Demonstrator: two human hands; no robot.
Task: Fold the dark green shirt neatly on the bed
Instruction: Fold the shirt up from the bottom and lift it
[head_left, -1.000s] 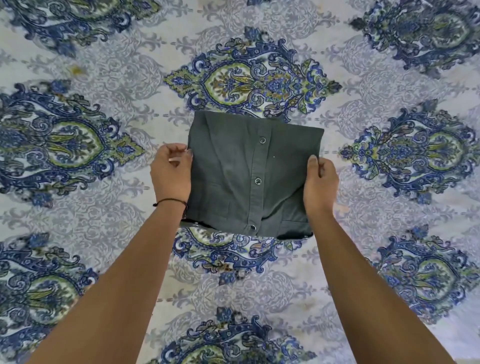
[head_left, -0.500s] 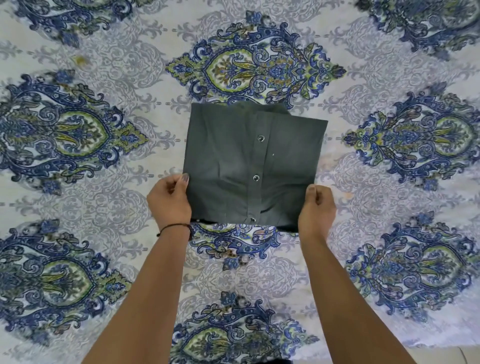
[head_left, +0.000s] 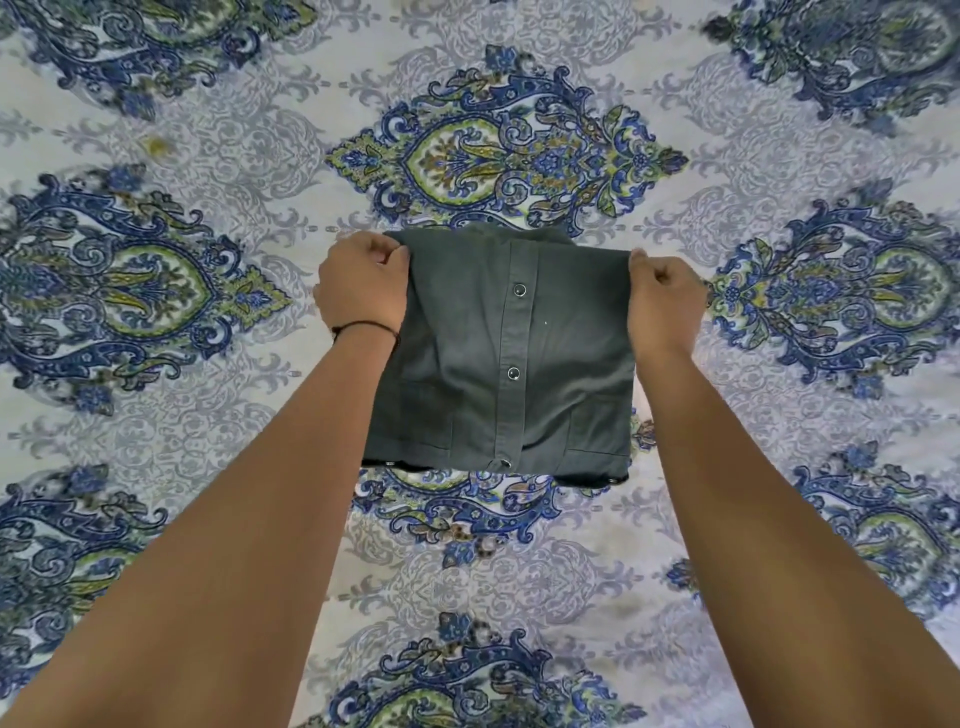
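Observation:
The dark green shirt lies folded into a compact rectangle in the middle of the bed, button placket up with three snaps showing. My left hand is closed on the shirt's far left corner. A thin black band circles that wrist. My right hand pinches the far right corner, fingers curled. Both forearms reach in from the bottom of the head view on either side of the shirt.
The bed is covered by a white sheet printed with blue and green paisley medallions. It fills the whole view around the shirt. A small yellowish mark sits on the sheet at the upper left.
Both hands have moved from the shirt's near corners up along its sides to the far corners and closed on them. The shirt remains folded in the same place.

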